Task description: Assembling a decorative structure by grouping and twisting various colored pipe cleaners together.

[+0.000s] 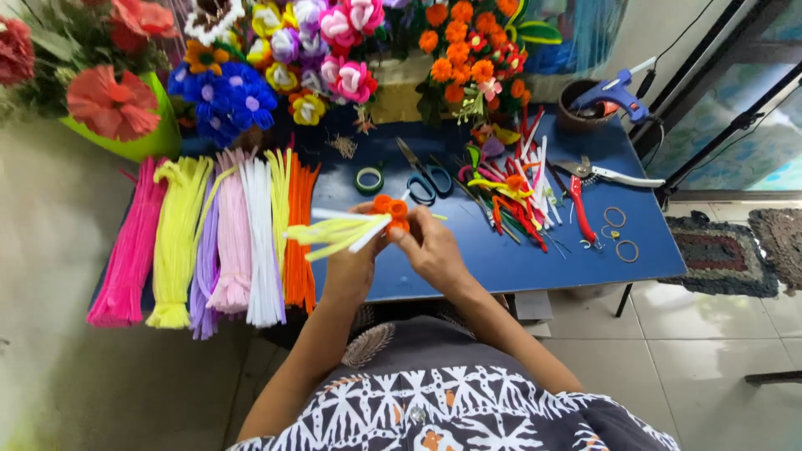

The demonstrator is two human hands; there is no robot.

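Both hands are meeting over the near edge of the blue table [518, 259]. The left hand [355, 259] is closing around one bundle of pale yellow and white pipe cleaners [338, 232]; the right hand [430, 246] is pinching one small orange pipe-cleaner flower [391, 209] at its tip. To the left, seven colour bundles are lying side by side: pink [129, 259], yellow [177, 242], purple [205, 276], pale pink [234, 242], white [261, 250], yellow again, orange [298, 242]. Farther off are lying one pair of scissors [424, 177], one tape roll [368, 179], red pruners [582, 196], three rings [622, 234], a blue glue gun [614, 96] and finished flower bouquets [334, 58]
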